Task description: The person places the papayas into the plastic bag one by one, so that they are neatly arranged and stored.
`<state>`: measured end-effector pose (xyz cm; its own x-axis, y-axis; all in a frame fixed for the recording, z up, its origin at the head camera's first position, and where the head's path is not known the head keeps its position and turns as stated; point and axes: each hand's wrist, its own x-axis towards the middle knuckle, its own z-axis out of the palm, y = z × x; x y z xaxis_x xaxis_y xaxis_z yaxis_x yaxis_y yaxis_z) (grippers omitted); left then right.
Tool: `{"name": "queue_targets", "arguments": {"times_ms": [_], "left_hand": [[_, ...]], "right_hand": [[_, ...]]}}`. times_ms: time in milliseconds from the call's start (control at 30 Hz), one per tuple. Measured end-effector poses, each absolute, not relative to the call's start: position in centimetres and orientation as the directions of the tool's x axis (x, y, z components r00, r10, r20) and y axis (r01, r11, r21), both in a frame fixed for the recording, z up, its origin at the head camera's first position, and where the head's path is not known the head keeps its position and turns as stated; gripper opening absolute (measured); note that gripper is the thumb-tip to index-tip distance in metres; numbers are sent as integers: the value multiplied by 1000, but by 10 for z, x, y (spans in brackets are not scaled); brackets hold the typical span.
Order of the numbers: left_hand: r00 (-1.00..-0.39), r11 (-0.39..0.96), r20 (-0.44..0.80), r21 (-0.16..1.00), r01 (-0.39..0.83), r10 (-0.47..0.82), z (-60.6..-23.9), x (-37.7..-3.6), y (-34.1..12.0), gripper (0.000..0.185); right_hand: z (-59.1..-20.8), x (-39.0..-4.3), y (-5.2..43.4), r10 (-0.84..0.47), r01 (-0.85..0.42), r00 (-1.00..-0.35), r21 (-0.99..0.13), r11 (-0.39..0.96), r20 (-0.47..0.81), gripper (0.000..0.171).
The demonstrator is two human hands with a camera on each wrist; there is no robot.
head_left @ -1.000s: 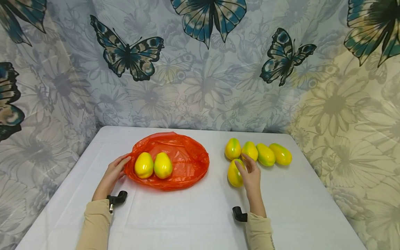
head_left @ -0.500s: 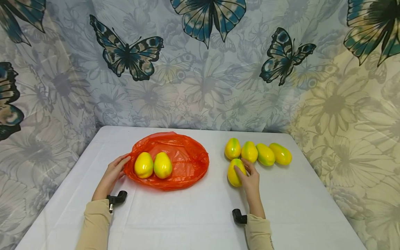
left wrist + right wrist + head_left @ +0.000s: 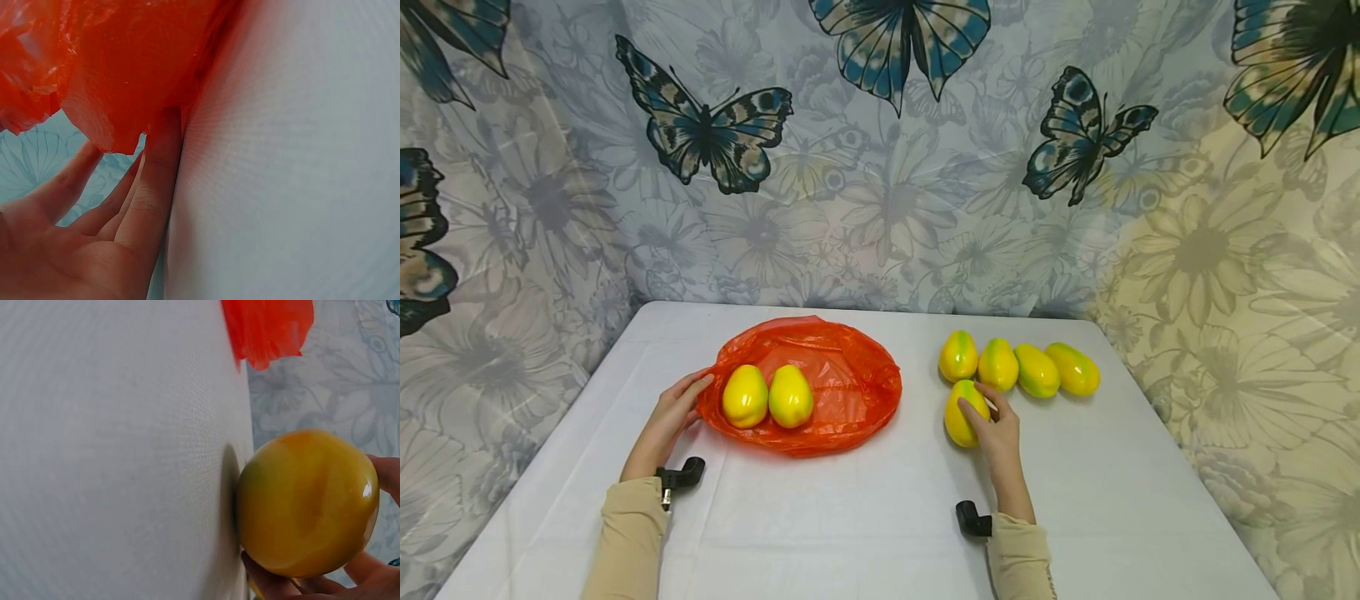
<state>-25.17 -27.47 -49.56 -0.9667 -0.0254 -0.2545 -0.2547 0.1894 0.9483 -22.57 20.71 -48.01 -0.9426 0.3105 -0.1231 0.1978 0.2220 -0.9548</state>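
Since the earlier frames, right hand [image 3: 1000, 432] drawn slightly toward red bag [image 3: 850, 392]; it grasps front fruit [image 3: 961, 421], well right of bag, between thumb and fingers, likely because the skin is slick. Left hand [image 3: 668, 418] pinches bag's left rim, presumably steadying the mouth. Paired fruits [image 3: 746, 397] inside bag's left half; four fruits [image 3: 997, 365] rowed farther right of it

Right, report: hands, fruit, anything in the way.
Left hand touching left edge of red bag. Right hand holding nearest yellow fruit. Fruit outside bag. Nothing seen between it and bag.
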Motion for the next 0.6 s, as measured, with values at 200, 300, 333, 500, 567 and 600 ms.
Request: {"name": "queue_targets", "arguments": {"times_ms": [200,300,333,500,567,600], "left_hand": [[-964,197,-265,944,-264,-26,-495,-251,-274,82],[-965,195,-261,946,-260,-23,-494,-251,-274,81],[-965,195,-260,946,-259,-22,-494,-251,-274,80],[-966,195,-257,947,-256,-19,-495,-250,-275,82],[-967,194,-254,948,-252,-18,-496,-251,-275,82],[-968,195,-251,949,-249,-17,-496,-251,-275,82]], "right_hand": [[-480,-226,206,313,192,-942,-958,212,-119,54],[-479,-228,205,316,185,-942,-960,213,-111,53],[-478,-228,205,317,184,-942,-959,216,-109,53],[-474,-230,203,312,173,-945,-958,229,-96,52],[-472,-231,201,307,165,-947,-959,231,-89,52],[-471,-231,200,305,161,-948,-960,230,-86,52]]}}
